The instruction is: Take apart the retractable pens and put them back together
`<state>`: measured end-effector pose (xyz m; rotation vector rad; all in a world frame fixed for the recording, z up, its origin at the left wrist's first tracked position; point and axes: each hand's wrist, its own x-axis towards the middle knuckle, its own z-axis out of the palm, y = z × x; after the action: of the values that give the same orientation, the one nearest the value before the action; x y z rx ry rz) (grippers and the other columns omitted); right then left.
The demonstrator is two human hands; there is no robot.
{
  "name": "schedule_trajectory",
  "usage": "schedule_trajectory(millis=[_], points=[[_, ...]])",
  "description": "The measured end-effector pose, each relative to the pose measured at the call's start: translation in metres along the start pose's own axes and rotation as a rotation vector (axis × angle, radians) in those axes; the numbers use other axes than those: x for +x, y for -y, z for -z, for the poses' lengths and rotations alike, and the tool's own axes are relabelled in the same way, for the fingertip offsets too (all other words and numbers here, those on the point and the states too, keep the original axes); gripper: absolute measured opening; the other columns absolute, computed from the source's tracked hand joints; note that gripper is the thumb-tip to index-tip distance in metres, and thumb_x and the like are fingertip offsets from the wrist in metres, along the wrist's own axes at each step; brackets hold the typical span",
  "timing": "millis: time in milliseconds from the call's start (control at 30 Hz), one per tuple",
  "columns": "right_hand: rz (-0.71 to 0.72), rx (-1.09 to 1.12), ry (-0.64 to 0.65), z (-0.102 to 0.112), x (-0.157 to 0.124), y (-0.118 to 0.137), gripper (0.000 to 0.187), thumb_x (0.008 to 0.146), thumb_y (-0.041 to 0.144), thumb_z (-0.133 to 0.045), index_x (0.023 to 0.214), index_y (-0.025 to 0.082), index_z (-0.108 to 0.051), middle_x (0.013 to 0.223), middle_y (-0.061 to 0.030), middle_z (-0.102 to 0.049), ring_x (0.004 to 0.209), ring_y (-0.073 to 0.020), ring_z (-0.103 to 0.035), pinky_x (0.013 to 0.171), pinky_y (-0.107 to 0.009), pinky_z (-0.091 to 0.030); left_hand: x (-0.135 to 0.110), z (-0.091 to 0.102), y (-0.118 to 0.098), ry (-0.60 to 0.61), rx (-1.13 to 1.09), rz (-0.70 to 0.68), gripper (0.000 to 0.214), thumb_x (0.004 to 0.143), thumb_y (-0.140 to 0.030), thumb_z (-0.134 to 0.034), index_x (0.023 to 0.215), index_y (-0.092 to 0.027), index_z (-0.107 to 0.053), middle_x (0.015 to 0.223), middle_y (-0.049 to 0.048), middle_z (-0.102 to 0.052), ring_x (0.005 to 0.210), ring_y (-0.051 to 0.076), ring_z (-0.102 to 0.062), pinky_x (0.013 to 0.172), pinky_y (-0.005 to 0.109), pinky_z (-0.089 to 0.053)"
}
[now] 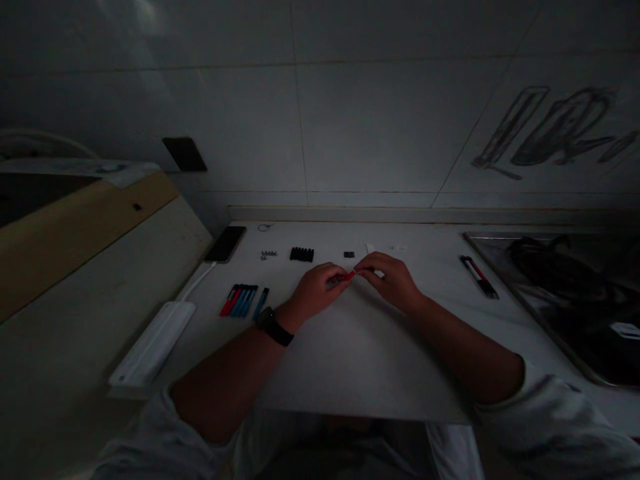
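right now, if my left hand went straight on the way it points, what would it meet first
Most likely your right hand, at the far end of the small red piece your left hand holds; depth is unclear.

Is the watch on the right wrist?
No, the black watch is on the wrist of the left hand, and the right wrist is bare.

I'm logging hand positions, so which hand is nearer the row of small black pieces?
Left. The left hand is just in front of the black pieces, slightly rightward; the right hand is farther to the right.
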<state>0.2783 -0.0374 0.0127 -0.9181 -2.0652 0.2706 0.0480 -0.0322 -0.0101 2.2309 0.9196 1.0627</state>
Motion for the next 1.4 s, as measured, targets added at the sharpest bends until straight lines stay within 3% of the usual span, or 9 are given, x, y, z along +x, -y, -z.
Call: schedule_trajectory(millis=[233, 433, 633, 733, 900, 1033, 1233, 1300, 1400], points=[[0.000, 0.108, 0.031, -0.004, -0.001, 0.002, 0.015, 0.101, 0.034, -0.066, 0.099, 0.026, -0.078, 0.092, -0.0056, -0.074, 0.085, -0.0190, -0.070, 0.075, -0.032, -0.056, 0.000, 0.001, -0.004, 0.012, -0.006, -0.013, 0.012, 0.095, -0.030, -0.070, 0.102, -0.020, -0.072, 0.097, 0.0062, -0.073, 0.088, 0.018, -0.069, 0.081, 0.033, -0.055], [-0.081, 0.179, 0.001, -0.006, -0.002, 0.000, 0.028, 0.096, 0.040, -0.071, 0.120, 0.026, -0.073, 0.100, -0.0066, -0.073, 0.082, -0.0174, -0.069, 0.074, -0.031, -0.057, 0.001, 0.001, -0.004, -0.056, -0.136, 0.043, 0.012, 0.093, -0.026, -0.072, 0.103, -0.020, -0.071, 0.098, 0.0049, -0.075, 0.086, 0.016, -0.070, 0.081, 0.031, -0.056], [-0.139, 0.129, 0.047, -0.010, -0.004, -0.004, 0.020, 0.094, 0.039, -0.070, 0.106, 0.023, -0.072, 0.101, -0.0073, -0.074, 0.090, -0.0209, -0.070, 0.081, -0.036, -0.056, 0.003, 0.008, -0.011, -0.202, -0.177, 0.044, 0.010, 0.090, -0.023, -0.075, 0.096, -0.020, -0.068, 0.091, 0.0026, -0.072, 0.086, 0.016, -0.068, 0.084, 0.031, -0.055], [-0.100, 0.128, 0.100, -0.013, -0.004, -0.001, 0.020, 0.093, 0.040, -0.072, 0.106, 0.024, -0.072, 0.103, -0.0067, -0.074, 0.097, -0.0221, -0.070, 0.090, -0.038, -0.053, 0.004, 0.010, -0.016, -0.203, -0.141, -0.031, 0.008, 0.090, -0.023, -0.076, 0.091, -0.020, -0.068, 0.091, 0.0028, -0.070, 0.087, 0.017, -0.065, 0.084, 0.032, -0.053], [-0.184, 0.239, 0.100, -0.017, -0.003, 0.000, 0.017, 0.093, 0.040, -0.071, 0.098, 0.024, -0.073, 0.096, -0.0052, -0.075, 0.090, -0.0203, -0.071, 0.085, -0.035, -0.054, 0.004, 0.011, -0.022, -0.172, -0.093, -0.084, 0.017, 0.089, -0.029, -0.079, 0.098, -0.021, -0.069, 0.099, 0.0048, -0.068, 0.090, 0.018, -0.063, 0.083, 0.033, -0.053], [-0.346, 0.380, 0.034, -0.016, -0.002, -0.005, 0.021, 0.091, 0.042, -0.070, 0.101, 0.024, -0.072, 0.096, -0.0048, -0.075, 0.085, -0.0196, -0.071, 0.083, -0.036, -0.055, 0.010, 0.038, -0.017, -0.241, -0.008, -0.015, 0.033, 0.092, -0.033, -0.075, 0.122, -0.024, -0.066, 0.113, 0.0070, -0.069, 0.092, 0.017, -0.064, 0.087, 0.033, -0.054], [-0.417, 0.508, -0.031, -0.017, -0.002, -0.012, 0.028, 0.088, 0.050, -0.073, 0.098, 0.024, -0.068, 0.096, -0.0042, -0.073, 0.087, -0.0194, -0.069, 0.087, -0.037, -0.054, 0.017, 0.110, 0.019, -0.459, 0.364, 0.237, 0.020, 0.092, -0.027, -0.069, 0.111, -0.025, -0.070, 0.096, 0.0036, -0.069, 0.079, 0.018, -0.060, 0.080, 0.035, -0.052], [-0.425, 0.503, -0.021, -0.018, -0.002, -0.014, 0.030, 0.088, 0.052, -0.072, 0.097, 0.024, -0.068, 0.096, -0.0043, -0.073, 0.088, -0.0195, -0.069, 0.087, -0.037, -0.054, 0.016, 0.119, 0.031, -0.413, 0.459, 0.288, 0.016, 0.091, -0.025, -0.069, 0.107, -0.024, -0.071, 0.095, 0.0044, -0.069, 0.078, 0.019, -0.060, 0.083, 0.037, -0.052], [-0.431, 0.487, -0.013, -0.020, -0.003, -0.017, 0.030, 0.089, 0.052, -0.071, 0.099, 0.024, -0.068, 0.097, -0.0047, -0.073, 0.089, -0.0198, -0.069, 0.088, -0.037, -0.054, 0.013, 0.109, 0.040, -0.252, 0.531, 0.299, 0.016, 0.092, -0.024, -0.067, 0.107, -0.023, -0.072, 0.098, 0.0059, -0.069, 0.088, 0.021, -0.063, 0.090, 0.039, -0.051]])
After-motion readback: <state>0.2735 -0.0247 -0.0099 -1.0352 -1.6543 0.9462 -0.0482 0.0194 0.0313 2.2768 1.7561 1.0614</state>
